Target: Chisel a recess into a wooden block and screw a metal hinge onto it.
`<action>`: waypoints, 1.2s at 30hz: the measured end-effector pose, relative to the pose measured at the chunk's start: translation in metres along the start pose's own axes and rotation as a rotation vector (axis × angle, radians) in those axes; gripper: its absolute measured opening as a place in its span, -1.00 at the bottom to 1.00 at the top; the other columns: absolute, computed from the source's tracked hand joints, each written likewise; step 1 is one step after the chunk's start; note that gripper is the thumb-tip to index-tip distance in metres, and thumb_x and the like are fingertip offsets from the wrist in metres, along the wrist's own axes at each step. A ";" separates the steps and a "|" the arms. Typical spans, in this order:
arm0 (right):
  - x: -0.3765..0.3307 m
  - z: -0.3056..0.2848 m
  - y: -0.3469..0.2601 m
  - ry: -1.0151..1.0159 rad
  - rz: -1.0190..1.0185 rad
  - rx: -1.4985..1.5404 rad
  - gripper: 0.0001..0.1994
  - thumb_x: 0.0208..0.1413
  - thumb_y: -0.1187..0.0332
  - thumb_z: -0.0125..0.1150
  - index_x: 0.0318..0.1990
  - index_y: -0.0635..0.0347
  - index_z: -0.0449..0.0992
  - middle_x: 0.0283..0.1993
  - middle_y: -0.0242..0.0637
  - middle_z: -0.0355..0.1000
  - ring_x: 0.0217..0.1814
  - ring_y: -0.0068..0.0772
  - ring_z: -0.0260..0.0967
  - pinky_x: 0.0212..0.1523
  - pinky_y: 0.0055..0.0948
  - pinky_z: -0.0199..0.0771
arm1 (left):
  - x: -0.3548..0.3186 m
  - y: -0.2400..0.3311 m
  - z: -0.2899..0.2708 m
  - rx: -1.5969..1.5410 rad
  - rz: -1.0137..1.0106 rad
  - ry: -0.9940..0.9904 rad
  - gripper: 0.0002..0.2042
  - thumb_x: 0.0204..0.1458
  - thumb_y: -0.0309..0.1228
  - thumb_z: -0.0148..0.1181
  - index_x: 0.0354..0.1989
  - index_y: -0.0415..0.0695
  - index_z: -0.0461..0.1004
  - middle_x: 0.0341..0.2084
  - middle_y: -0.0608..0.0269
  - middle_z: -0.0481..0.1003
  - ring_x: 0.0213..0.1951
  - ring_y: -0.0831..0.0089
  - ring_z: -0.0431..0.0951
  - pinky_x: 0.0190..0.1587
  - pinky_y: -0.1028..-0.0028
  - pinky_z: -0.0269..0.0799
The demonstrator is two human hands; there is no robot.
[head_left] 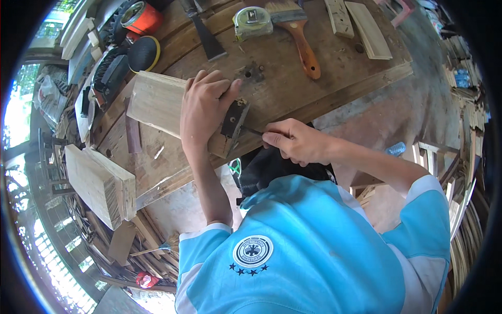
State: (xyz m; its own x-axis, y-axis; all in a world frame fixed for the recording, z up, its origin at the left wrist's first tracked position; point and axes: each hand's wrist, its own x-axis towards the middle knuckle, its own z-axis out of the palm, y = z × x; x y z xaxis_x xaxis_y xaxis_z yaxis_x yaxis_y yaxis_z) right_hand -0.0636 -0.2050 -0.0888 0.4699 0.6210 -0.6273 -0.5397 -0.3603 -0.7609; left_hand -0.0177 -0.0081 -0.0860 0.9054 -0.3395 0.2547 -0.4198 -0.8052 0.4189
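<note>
A pale wooden board point(159, 102) lies across the near part of the workbench. My left hand point(205, 107) is closed over it near its right end, with the fingers curled on top. On that end sits a dark metal plate point(235, 119) with round spots that look like screws or holes. My right hand point(298, 141) is closed in a fist around a tool with a thin dark shaft point(253, 130), probably a screwdriver. Its handle is hidden in my fist, and the shaft reaches the plate's near edge. The exact contact of the tip cannot be made out.
On the workbench point(334, 86) lie a paintbrush point(299, 44), a tape measure point(253, 22), a dark flat-bladed tool point(206, 39) and two wood pieces point(368, 31). A round sanding pad point(144, 54) and an orange can point(141, 18) are at the far left. A thick wooden block point(99, 183) juts out at the left.
</note>
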 end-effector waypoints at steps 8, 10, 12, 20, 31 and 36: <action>0.003 -0.017 -0.006 -0.219 0.240 0.283 -0.71 0.21 0.05 -0.19 -0.29 0.05 0.31 -0.65 -0.52 0.02 -0.72 -0.75 -0.08 -0.76 -0.70 -0.07 | 0.004 -0.003 -0.001 -0.020 0.008 -0.031 -0.76 -0.05 -0.27 0.14 -0.62 -0.16 0.48 -0.60 0.19 0.36 -0.38 0.22 0.38 -0.25 0.32 0.24; 0.000 -0.014 -0.004 -0.108 0.126 0.101 -0.69 0.20 0.06 -0.17 -0.20 0.11 0.30 -0.63 -0.41 0.12 -0.69 -0.59 0.06 -0.74 -0.59 0.09 | 0.006 -0.013 0.003 -0.055 0.024 -0.035 -0.77 -0.06 -0.26 0.14 -0.60 -0.15 0.50 -0.59 0.19 0.37 -0.38 0.20 0.39 -0.25 0.31 0.26; -0.010 -0.005 0.018 0.231 -0.254 -0.537 -0.70 0.17 0.12 -0.12 -0.14 0.16 0.29 -0.56 -0.15 0.29 -0.59 -0.25 0.28 -0.61 -0.36 0.29 | 0.009 -0.017 -0.001 -0.111 0.058 -0.110 -0.85 -0.08 -0.33 0.17 -0.48 -0.14 0.54 -0.55 0.20 0.44 -0.38 0.24 0.45 -0.25 0.33 0.34; -0.050 -0.023 0.085 0.425 -0.460 -0.083 -0.70 0.12 0.27 0.02 -0.04 0.24 0.35 -0.49 -0.32 0.36 -0.51 -0.44 0.30 -0.47 -0.47 0.27 | 0.120 -0.190 -0.110 0.022 -0.220 0.424 -0.81 -0.07 -0.39 0.10 -0.27 -0.10 0.54 -0.44 0.08 0.55 -0.36 0.33 0.57 -0.26 0.44 0.43; -0.076 -0.050 0.086 0.642 -0.329 0.240 -0.74 0.14 0.27 0.01 -0.07 0.18 0.37 -0.62 -0.53 0.17 -0.64 -0.74 0.08 -0.64 -0.70 0.05 | 0.188 -0.230 -0.093 0.226 -0.279 0.239 -0.85 -0.24 -0.34 0.18 -0.45 -0.04 0.58 -0.48 0.09 0.53 -0.36 0.21 0.55 -0.25 0.34 0.45; -0.070 -0.062 0.093 0.700 -0.335 0.195 -0.75 0.15 0.28 0.01 -0.08 0.20 0.36 -0.66 -0.55 0.16 -0.68 -0.76 0.09 -0.67 -0.70 0.05 | 0.182 -0.222 -0.100 0.114 -0.254 0.236 -0.83 -0.23 -0.40 0.16 -0.40 -0.07 0.57 -0.45 0.05 0.53 -0.39 0.27 0.56 -0.26 0.40 0.46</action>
State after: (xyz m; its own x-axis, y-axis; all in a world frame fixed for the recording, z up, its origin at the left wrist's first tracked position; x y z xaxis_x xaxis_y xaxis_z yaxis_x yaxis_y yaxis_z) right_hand -0.1028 -0.3249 -0.1260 0.9229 0.0704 -0.3785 -0.3746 -0.0631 -0.9250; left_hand 0.2339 0.1574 -0.0454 0.9349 -0.0114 0.3547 -0.1621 -0.9028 0.3984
